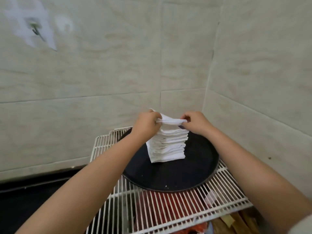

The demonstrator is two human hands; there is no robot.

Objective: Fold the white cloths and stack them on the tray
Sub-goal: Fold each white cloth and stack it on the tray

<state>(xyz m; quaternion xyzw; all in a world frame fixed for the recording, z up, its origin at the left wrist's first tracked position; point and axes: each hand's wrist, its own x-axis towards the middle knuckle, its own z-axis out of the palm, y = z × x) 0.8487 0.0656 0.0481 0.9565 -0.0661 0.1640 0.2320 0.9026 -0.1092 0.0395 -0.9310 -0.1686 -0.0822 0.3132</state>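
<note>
Head view is showing me, nearest, a white wire rack shelf (168,206) with red and brownish items blurred beneath its bars; I cannot tell what they are. A round black tray (168,176) is sitting on that shelf, and a tall stack of folded white cloths (168,146) is standing on the tray, toward its far side. Above the stack, my left hand (146,123) and right hand (195,122) are holding the topmost white cloth (169,121) between them, the fingers of each hand curled and pinching one end, so the cloth is stretching across the top of the pile, resting on it or just above it.

What worries me is the height of the stack. It is looking slightly uneven, with the layers fanning out on the right side, and I am judging that a push or a drag sideways while I am settling this cloth could tip the upper layers or topple the whole pile onto the tray. Letting go of one end before the other could also leave the cloth hanging crooked and spoil its fold.

Beyond the tray, pale marbled wall tiles (101,73) are meeting in a corner, with a smudged white patch high on the left. A dark ledge (33,184) is running along the foot of the wall at left.
</note>
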